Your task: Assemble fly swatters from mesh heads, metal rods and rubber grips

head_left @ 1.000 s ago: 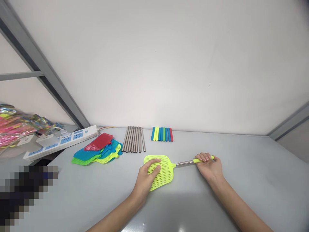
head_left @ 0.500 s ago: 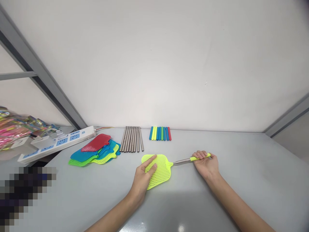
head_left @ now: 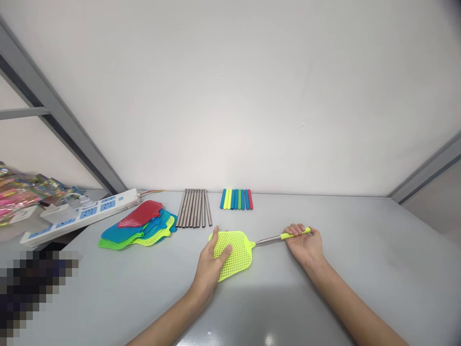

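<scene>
A yellow-green fly swatter (head_left: 237,250) lies on the grey table (head_left: 360,269) with a short metal shaft and a yellow-green grip. My left hand (head_left: 212,262) pinches the left edge of its mesh head, thumb on top. My right hand (head_left: 304,242) is closed round the grip at the right end. Behind them lie a stack of red, blue and green swatter heads (head_left: 140,225), a row of metal rods (head_left: 194,214) and a row of coloured grips (head_left: 236,199).
A white and blue power strip (head_left: 79,214) lies at the back left, beside shiny pink packets (head_left: 18,194). A white wall rises right behind the table. A pixelated dark patch sits at the lower left.
My left hand shifted from lying flat on the mesh head to pinching its left edge. The swatter and both hands sit slightly further left and higher in view.
</scene>
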{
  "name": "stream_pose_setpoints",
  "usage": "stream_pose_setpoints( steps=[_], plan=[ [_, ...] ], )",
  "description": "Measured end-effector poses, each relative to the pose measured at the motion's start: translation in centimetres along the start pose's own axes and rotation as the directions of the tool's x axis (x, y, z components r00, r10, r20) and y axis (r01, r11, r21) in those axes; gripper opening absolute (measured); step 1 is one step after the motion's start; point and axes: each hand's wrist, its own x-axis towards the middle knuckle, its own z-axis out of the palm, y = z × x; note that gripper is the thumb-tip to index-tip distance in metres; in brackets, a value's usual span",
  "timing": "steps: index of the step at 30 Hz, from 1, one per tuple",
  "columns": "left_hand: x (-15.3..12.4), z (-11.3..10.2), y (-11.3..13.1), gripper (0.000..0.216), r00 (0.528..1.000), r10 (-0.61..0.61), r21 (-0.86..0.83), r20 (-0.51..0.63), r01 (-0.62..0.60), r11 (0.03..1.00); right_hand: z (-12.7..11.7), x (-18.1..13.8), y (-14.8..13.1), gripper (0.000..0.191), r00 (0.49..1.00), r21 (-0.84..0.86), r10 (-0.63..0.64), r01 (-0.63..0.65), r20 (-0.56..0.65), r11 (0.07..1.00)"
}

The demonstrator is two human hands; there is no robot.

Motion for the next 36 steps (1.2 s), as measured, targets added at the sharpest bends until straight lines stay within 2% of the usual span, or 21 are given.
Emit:
stream_pose_setpoints(
  steps=[4,16,36],
  plan=[
    [0.07,-0.09,-0.18,0.079,0.999,0.008,-0.029,0.038,-0.007,1.0,-0.01,0.04,-0.04,0.017,1.0,0.014,0.002,-0.002,-0.014,1.0],
    [0.13,-0.1,-0.31,0.079,0.999,-0.015,-0.101,0.039,0.019,0.995,-0.1,0.12,-0.03,0.017,1.0,-0.011,-0.003,0.003,0.0,1.0],
    [-0.08,0.01,0.21,0.078,0.999,-0.031,-0.078,0.03,0.033,0.996,-0.23,0.24,-0.07,0.016,1.0,-0.007,0.012,-0.012,-0.003,1.0]
  ],
)
